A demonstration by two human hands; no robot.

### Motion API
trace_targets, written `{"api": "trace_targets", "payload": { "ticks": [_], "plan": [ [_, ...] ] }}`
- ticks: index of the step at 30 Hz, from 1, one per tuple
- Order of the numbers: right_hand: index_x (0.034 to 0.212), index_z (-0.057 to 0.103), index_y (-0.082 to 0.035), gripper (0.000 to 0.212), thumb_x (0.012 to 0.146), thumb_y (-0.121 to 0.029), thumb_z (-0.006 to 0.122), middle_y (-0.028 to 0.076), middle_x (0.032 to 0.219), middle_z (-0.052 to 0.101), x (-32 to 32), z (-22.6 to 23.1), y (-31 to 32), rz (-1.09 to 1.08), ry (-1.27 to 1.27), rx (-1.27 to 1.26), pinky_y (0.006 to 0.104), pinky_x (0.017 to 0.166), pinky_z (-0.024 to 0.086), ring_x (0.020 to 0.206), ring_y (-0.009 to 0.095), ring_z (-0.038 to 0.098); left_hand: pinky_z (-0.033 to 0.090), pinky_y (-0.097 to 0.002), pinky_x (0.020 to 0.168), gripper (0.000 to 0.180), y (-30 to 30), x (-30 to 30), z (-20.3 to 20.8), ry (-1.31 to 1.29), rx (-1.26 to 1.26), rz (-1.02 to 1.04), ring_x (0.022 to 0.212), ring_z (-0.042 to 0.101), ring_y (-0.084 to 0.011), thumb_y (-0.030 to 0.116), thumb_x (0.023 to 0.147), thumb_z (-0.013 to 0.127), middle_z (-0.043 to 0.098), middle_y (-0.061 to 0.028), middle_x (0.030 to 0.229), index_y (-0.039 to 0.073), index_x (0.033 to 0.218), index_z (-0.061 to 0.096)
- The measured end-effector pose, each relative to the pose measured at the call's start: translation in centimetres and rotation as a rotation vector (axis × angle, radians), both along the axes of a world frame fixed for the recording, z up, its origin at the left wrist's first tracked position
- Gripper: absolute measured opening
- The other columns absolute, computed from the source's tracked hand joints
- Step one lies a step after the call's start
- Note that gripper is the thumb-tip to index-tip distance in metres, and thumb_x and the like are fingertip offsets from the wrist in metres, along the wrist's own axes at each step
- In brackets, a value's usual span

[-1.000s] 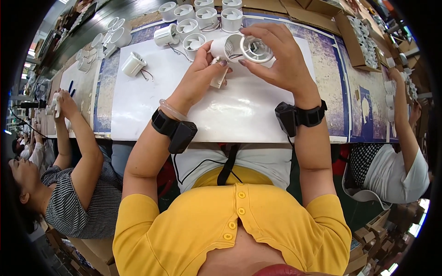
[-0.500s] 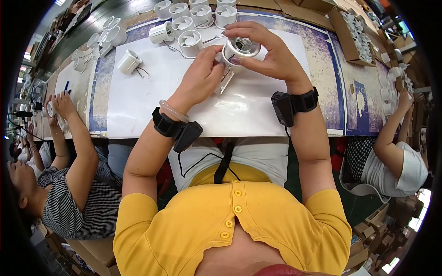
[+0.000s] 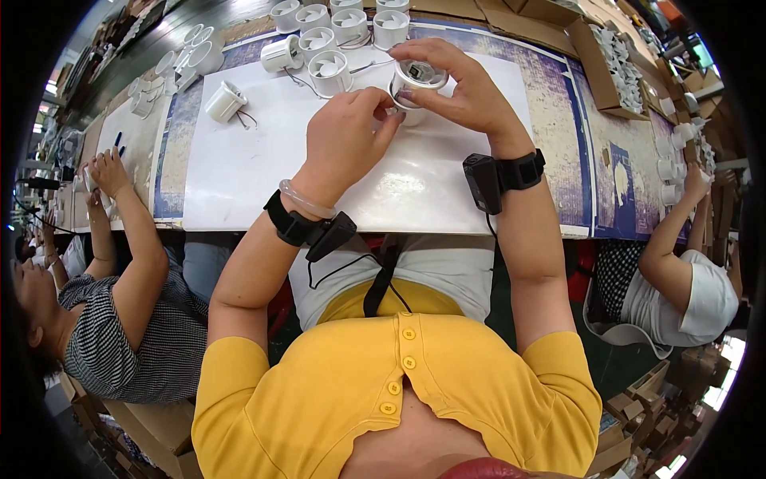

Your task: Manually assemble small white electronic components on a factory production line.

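At the far middle of the white work sheet, my right hand (image 3: 467,88) grips a white round housing (image 3: 403,96) with thumb and fingers around its rim. The housing's open top is tilted up and shows a small dark-and-light part inside. My left hand (image 3: 347,132) is closed beside the housing, thumb and forefinger pinched together at its lower left side. Whatever sits in that pinch is too small to make out. Just left of this, a similar white cup with fan-like blades (image 3: 329,73) stands upright, with a thin wire trailing from it.
More white bladed cups (image 3: 349,28) stand grouped at the back. One white housing (image 3: 226,101) lies on its side at the left with wires out. A cardboard box (image 3: 610,76) of white parts is at the back right. Co-workers sit on both sides.
My left hand has turned, its knuckles higher and its thumb now against the housing's side. The flat white piece seen under that hand no longer shows. My right hand keeps its hold.
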State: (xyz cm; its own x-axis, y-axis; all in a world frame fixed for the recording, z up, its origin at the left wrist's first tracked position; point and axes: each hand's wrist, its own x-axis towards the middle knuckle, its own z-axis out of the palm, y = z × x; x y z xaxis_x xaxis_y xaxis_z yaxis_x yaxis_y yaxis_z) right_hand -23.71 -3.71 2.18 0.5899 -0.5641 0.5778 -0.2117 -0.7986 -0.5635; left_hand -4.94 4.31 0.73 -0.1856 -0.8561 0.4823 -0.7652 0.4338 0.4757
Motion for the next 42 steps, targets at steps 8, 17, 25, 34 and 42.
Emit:
{"api": "trace_targets", "payload": {
  "ticks": [8,17,25,34,42],
  "plan": [
    [0.119,0.061,-0.012,0.042,0.079,-0.016,0.071,0.007,0.12,0.058,-0.1,0.0,0.1,0.014,0.0,0.027,0.0348,0.099,0.039,0.117,0.023,0.051,0.049,-0.0333,0.06,0.009,0.0,-0.5,-0.5,-0.026,-0.095,0.066,0.071,0.062,-0.0225,0.018,0.079,0.066,0.065,-0.0025,0.076,0.011,0.082,0.063],
    [0.12,0.062,-0.012,0.042,0.079,-0.017,0.071,0.009,0.121,0.057,-0.2,0.1,0.4,-0.013,0.023,-0.007,0.035,0.099,0.039,0.117,0.024,0.051,0.049,-0.0324,0.06,0.005,0.1,-0.4,-0.4,-0.087,-0.111,0.081,0.072,0.061,-0.0215,0.018,0.077,0.066,0.063,-0.0007,0.074,0.013,0.077,0.066],
    [0.118,0.064,-0.011,0.04,0.079,-0.016,0.071,0.009,0.119,0.058,0.0,0.5,0.7,0.004,0.058,-0.021,0.0338,0.095,0.042,0.114,0.024,0.052,0.05,-0.0328,0.062,0.006,-0.4,0.4,0.0,-0.181,-0.111,0.01,0.073,0.061,-0.0209,0.018,0.078,0.065,0.063,-0.0006,0.074,0.012,0.077,0.066],
    [0.118,0.065,-0.016,0.039,0.079,-0.016,0.071,0.009,0.119,0.058,0.2,0.5,1.0,-0.051,0.1,-0.197,0.0337,0.088,0.047,0.111,0.025,0.053,0.05,-0.0358,0.064,0.011,-0.6,0.3,1.2,-0.328,-0.013,-0.02,0.076,0.062,-0.0231,0.021,0.078,0.064,0.064,-0.0038,0.076,0.01,0.077,0.066],
    [0.117,0.065,-0.016,0.039,0.079,-0.016,0.071,0.008,0.118,0.058,0.5,0.1,0.9,-0.059,0.117,-0.197,0.033,0.085,0.049,0.108,0.025,0.054,0.05,-0.0396,0.065,0.02,-0.3,0.9,1.4,-0.155,0.164,-0.084,0.075,0.063,-0.0273,0.026,0.078,0.065,0.065,-0.0079,0.076,0.007,0.078,0.066]
  ]
}}
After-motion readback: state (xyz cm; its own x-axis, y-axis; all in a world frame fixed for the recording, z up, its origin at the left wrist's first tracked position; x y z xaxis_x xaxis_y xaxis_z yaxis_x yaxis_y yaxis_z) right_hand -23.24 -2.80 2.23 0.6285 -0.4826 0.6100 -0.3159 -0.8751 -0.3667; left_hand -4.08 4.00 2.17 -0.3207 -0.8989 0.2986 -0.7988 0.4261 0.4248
